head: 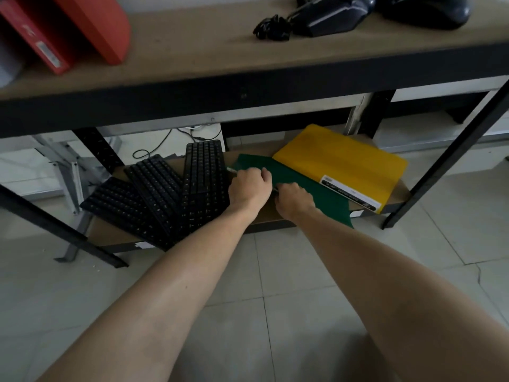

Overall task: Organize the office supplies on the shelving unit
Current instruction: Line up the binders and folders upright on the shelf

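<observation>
on the lower shelf [110, 232], three black keyboards [162, 197] lie fanned at the left. beside them the left hand [249, 186] and right hand [293, 199] curl their fingers over the near edge of a green folder [308, 183]. a yellow binder [341, 166] overlaps its right side.

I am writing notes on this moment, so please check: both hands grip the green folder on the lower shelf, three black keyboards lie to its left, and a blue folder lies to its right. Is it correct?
One detail is wrong. The folder to the right of the green folder is yellow, not blue; the head view shows it. The rest holds: left hand and right hand grip the green folder, keyboards lie left.
</observation>
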The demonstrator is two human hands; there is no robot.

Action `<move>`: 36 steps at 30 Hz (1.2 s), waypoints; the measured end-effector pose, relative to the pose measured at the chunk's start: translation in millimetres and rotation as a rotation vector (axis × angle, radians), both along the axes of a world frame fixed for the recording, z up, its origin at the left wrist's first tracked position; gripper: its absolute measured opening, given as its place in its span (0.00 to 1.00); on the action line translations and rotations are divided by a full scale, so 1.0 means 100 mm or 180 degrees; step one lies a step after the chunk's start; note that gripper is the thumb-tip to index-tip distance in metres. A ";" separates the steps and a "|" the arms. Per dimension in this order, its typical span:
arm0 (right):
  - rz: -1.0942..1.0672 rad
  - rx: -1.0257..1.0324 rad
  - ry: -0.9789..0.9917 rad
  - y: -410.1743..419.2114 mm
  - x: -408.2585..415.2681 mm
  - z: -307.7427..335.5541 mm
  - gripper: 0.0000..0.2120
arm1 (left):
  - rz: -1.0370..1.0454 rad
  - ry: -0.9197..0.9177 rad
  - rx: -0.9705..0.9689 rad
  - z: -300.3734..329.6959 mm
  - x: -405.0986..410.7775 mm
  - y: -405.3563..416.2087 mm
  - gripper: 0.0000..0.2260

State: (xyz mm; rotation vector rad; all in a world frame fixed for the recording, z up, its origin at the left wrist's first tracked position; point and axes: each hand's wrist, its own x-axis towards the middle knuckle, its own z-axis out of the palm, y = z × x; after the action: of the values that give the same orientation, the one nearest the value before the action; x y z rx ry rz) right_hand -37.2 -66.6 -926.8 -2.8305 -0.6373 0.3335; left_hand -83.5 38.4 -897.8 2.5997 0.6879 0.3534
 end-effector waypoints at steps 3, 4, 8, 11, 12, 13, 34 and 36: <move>0.0010 0.0062 -0.0233 -0.01 -0.02 0.11 0.15 | 0.0260 0.0296 -0.0368 0.05 -0.06 -0.08 0.28; 0.0024 0.0047 -0.0299 -0.02 -0.04 0.17 0.15 | 0.0385 0.0382 -0.0587 0.07 -0.08 -0.10 0.32; 0.0156 0.0009 -0.0465 -0.01 -0.10 0.32 0.19 | 0.0704 0.0376 -0.2108 0.16 -0.05 -0.12 0.35; 0.0340 -0.0025 -0.0499 -0.04 -0.16 0.43 0.17 | 0.0847 0.0006 -0.3446 0.22 -0.03 -0.11 0.25; 0.0392 -0.0024 -0.0524 -0.05 -0.18 0.48 0.17 | 0.0908 -0.0124 -0.3695 0.25 -0.03 -0.11 0.20; 0.0420 -0.0006 -0.0527 -0.06 -0.20 0.49 0.17 | 0.0984 -0.0235 -0.3859 0.24 -0.04 -0.10 0.16; 0.0392 -0.0264 -0.1249 -0.15 -0.77 1.43 0.15 | 0.1284 -0.1430 -0.4808 1.21 -0.82 -0.07 0.10; 0.0460 -0.0222 -0.1365 -0.17 -0.84 1.57 0.18 | 0.1219 -0.1518 -0.4818 1.34 -0.92 -0.11 0.09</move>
State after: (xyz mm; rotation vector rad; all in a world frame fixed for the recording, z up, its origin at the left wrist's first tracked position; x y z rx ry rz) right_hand -120.9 -83.9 -769.4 -2.9489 -0.9300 -0.2443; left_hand -175.5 27.2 -764.2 0.9151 0.7917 0.3325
